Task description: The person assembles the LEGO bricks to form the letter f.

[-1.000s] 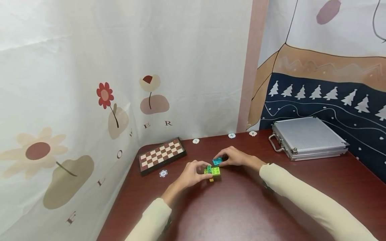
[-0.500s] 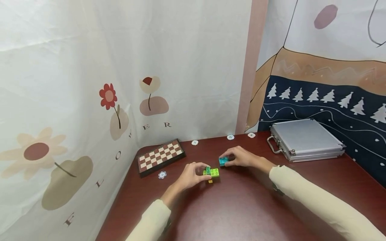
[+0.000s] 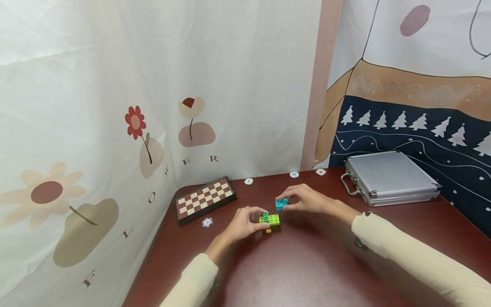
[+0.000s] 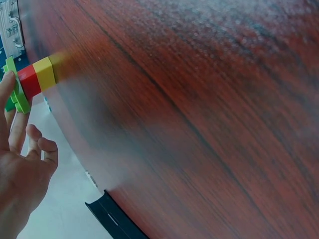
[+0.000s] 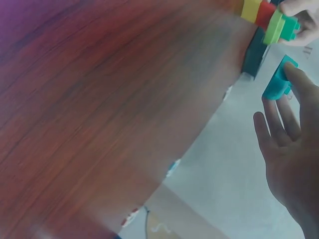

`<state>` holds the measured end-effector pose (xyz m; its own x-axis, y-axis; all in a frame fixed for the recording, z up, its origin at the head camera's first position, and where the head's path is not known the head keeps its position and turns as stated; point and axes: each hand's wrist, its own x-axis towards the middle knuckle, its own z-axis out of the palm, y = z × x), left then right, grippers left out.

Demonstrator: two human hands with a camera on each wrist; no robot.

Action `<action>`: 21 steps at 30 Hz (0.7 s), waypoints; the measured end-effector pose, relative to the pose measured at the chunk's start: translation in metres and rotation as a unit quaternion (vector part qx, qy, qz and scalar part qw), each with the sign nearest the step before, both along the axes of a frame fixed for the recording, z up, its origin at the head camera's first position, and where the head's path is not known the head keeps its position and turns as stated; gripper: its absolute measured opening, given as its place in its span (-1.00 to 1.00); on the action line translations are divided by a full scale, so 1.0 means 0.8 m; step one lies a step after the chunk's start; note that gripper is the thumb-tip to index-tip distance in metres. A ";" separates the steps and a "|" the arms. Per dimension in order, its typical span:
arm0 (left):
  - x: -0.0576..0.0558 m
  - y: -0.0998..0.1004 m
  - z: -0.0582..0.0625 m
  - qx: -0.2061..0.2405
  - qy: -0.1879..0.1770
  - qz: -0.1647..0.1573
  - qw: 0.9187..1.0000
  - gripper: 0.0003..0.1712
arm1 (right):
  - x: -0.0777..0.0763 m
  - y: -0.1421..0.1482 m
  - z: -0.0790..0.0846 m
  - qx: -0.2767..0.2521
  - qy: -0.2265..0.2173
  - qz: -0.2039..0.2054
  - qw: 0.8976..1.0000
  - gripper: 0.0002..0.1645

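My left hand (image 3: 242, 222) pinches the upper part of a small stack of toy building bricks. The stack has a lime green brick (image 3: 274, 219) with a darker green brick (image 3: 265, 216) on it. Below these, in the left wrist view, come a red brick (image 4: 30, 81) and a yellow brick (image 4: 45, 73), which stands on the table. My right hand (image 3: 307, 199) pinches a teal brick (image 3: 281, 204) between thumb and fingers, just beyond and right of the stack. In the right wrist view a gap separates the teal brick (image 5: 278, 82) from the stack.
A checkered game board (image 3: 205, 199) lies at the back left of the dark red table (image 3: 299, 264), with a poker chip (image 3: 207, 222) before it. Several chips lie along the back edge. A silver case (image 3: 391, 177) stands at the back right. Printed curtains hang behind.
The right hand has drawn the teal brick away from the stack to the right, then shifted slightly back left. The left hand keeps its hold with hardly any movement.
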<state>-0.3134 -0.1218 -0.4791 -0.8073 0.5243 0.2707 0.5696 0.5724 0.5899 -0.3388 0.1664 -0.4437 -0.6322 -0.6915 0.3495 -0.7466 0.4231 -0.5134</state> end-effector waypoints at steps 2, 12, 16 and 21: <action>0.000 0.000 0.000 0.000 0.000 0.001 1.000 -0.59 | 0.004 -0.004 0.002 -0.001 0.004 0.006 1.000 -0.54; -0.001 -0.001 0.000 -0.001 -0.004 -0.001 1.000 -0.58 | 0.018 -0.029 0.010 -0.002 0.041 0.023 0.999 -0.58; -0.001 -0.002 0.001 -0.002 -0.003 -0.002 1.000 -0.56 | 0.022 -0.038 0.010 0.008 0.035 0.012 0.999 -0.57; 0.000 -0.001 0.002 -0.005 0.000 -0.002 1.000 -0.54 | 0.026 -0.047 0.007 0.018 0.028 0.011 0.999 -0.56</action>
